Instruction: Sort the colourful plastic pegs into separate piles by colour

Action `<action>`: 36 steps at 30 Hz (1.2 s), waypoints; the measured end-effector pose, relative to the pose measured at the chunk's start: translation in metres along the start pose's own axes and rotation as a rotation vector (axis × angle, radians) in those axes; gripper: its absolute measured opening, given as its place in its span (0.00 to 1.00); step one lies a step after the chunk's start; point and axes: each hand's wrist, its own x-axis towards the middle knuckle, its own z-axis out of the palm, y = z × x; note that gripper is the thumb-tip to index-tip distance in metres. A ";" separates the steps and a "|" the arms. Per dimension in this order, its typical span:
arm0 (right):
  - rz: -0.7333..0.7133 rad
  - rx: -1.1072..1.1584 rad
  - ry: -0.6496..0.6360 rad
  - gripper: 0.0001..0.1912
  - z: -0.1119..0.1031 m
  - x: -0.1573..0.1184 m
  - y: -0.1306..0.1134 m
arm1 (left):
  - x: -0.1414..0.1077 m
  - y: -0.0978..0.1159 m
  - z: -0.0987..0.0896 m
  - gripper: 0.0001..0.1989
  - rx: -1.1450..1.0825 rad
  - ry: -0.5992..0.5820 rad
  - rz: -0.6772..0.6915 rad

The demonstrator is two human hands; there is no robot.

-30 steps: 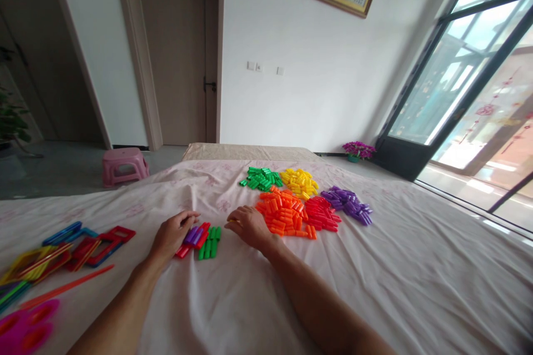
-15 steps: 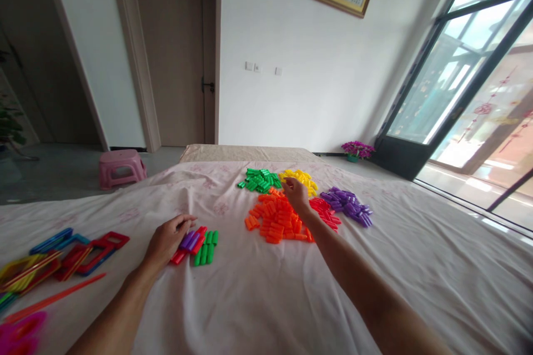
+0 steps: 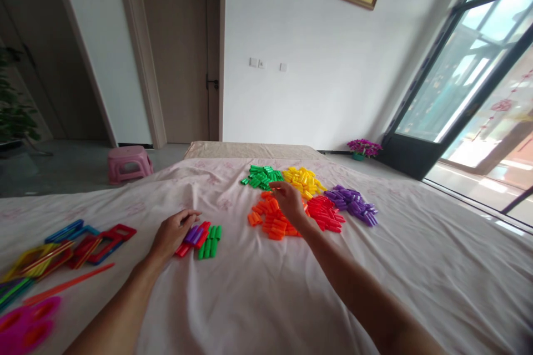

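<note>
My left hand [image 3: 172, 233] rests on the cloth with its fingers curled together, right beside a small cluster of red pieces [image 3: 204, 236] topped by purple pieces [image 3: 194, 235]. Whatever its fingertips hold, if anything, is hidden. Small green tube-like plastic pieces [image 3: 210, 242] lie in rows against that cluster. Over the orange pile [image 3: 277, 224] hangs my right hand [image 3: 288, 199], thumb and fingers drawn into a pinch; I cannot make out anything in it. Just beyond its fingertips is the green pile [image 3: 262, 177]. The yellow pile [image 3: 303, 180], red pile [image 3: 323, 213] and purple pile [image 3: 353, 204] surround it.
Flat coloured plastic frames [image 3: 104, 244], an orange stick [image 3: 69, 284] and a pink piece with holes [image 3: 31, 324] lie at the left. A wrinkled pale cloth [image 3: 258, 299] covers the surface. A pink stool [image 3: 130, 164] stands on the floor beyond.
My right hand has moved left from near the yellow pile to over the orange pile, towards the green one. My left hand stays beside the red and purple cluster. The view has shifted slightly.
</note>
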 end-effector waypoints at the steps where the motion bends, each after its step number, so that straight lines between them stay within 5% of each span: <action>1: -0.059 0.028 -0.087 0.15 0.012 -0.013 -0.015 | -0.001 0.002 0.000 0.21 -0.022 -0.001 0.011; 6: -0.180 0.016 -0.432 0.19 0.062 -0.062 -0.068 | -0.007 0.011 -0.001 0.22 -0.120 0.005 0.057; 13: -0.190 -0.301 -0.611 0.36 0.103 -0.082 -0.083 | -0.011 0.015 0.000 0.20 0.008 -0.012 0.100; 26: -0.207 -0.343 -0.500 0.27 0.095 -0.091 -0.079 | -0.007 0.007 -0.001 0.20 0.031 -0.019 0.069; 32: -0.079 -0.281 -0.546 0.31 0.087 -0.084 -0.070 | -0.007 0.010 0.000 0.18 0.038 -0.011 0.049; 36: 0.024 -0.156 -0.565 0.19 0.081 -0.077 -0.069 | -0.007 0.010 0.000 0.18 0.044 -0.017 0.051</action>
